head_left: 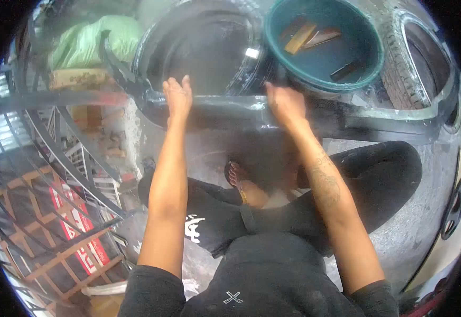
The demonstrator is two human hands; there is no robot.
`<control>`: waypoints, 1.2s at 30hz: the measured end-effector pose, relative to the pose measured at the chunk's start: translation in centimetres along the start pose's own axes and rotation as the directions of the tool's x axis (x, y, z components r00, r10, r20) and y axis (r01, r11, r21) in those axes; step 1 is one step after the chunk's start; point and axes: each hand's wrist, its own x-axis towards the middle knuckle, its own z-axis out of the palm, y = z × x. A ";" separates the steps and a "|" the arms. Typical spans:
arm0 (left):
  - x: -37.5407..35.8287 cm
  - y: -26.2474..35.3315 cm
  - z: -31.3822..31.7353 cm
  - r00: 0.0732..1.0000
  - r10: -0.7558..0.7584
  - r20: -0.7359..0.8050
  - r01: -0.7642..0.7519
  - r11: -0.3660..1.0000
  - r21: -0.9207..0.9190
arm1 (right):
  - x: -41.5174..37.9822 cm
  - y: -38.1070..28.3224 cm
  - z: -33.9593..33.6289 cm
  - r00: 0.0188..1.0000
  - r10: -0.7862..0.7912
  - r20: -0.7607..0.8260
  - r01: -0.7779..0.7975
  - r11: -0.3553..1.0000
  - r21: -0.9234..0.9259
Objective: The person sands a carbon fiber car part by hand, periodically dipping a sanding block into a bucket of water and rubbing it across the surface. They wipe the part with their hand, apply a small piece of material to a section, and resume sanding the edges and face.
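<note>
A long dark car bumper (pixel 225 105), wet and shiny in places, lies crosswise in front of me over my bent legs. My left hand (pixel 177 100) is at its upper edge, left of the middle, with the fingers bunched over the rim and the thumb up. My right hand (pixel 287 105) is closed in a fist against the bumper's face, right of the middle. Whatever that fist may hold is hidden under the fingers. Between the hands, a pale glossy patch shows on the bumper's surface.
Beyond the bumper stand a large dark round tub (pixel 198 47) and a green basin (pixel 323 45) of water with wooden pieces in it. A tire (pixel 404 63) leans at right. Metal grating (pixel 45 158) and a green sack (pixel 98 42) are at left.
</note>
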 end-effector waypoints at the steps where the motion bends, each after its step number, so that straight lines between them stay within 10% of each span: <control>1: 0.8 1.9 -0.3 1.000 -0.002 -0.029 0.000 0.997 -0.073 | 0.0 -0.2 -0.3 1.000 0.008 0.012 -0.008 0.999 0.033; 8: 3.5 29.8 3.7 0.715 0.690 -0.112 -0.641 0.582 -0.501 | -0.2 -0.4 0.3 0.999 -0.007 -0.047 0.008 1.000 0.022; 13: 2.1 37.6 12.5 0.679 0.504 0.533 -0.443 0.861 -0.250 | 0.2 0.5 2.5 0.976 0.132 -0.173 -0.072 0.946 0.315; 15: 2.2 37.3 14.5 0.509 0.411 0.756 -0.519 0.848 -0.111 | 0.6 1.5 5.2 0.953 0.229 -0.196 -0.120 0.886 0.448; 17: 3.7 35.1 18.5 0.131 0.379 0.916 -0.649 0.731 -0.210 | 0.6 1.8 5.0 0.993 0.095 -0.069 -0.077 0.971 0.226; 21: 6.0 35.8 7.0 0.639 0.566 0.521 -0.308 0.809 -0.501 | 0.5 0.3 1.0 0.999 0.024 0.022 -0.026 0.993 0.116; 23: 7.4 33.1 6.0 0.776 0.631 -0.005 -0.503 0.615 -0.607 | 0.4 0.4 0.0 0.996 -0.087 -0.027 0.089 0.994 0.064; 27: 4.9 24.4 -5.2 0.913 0.407 -0.029 -0.371 0.799 -0.473 | 1.1 1.5 -2.5 1.000 -0.007 -0.026 0.007 1.000 -0.018; 33: -3.1 4.7 -2.3 0.968 0.220 0.119 -0.214 0.975 -0.060 | 0.4 1.9 -2.6 0.999 -0.038 0.031 0.040 0.998 -0.054; 36: -9.7 10.6 -0.2 0.979 0.205 0.013 -0.202 0.973 -0.113 | 0.7 2.0 -1.9 1.000 -0.003 0.030 0.005 0.998 -0.062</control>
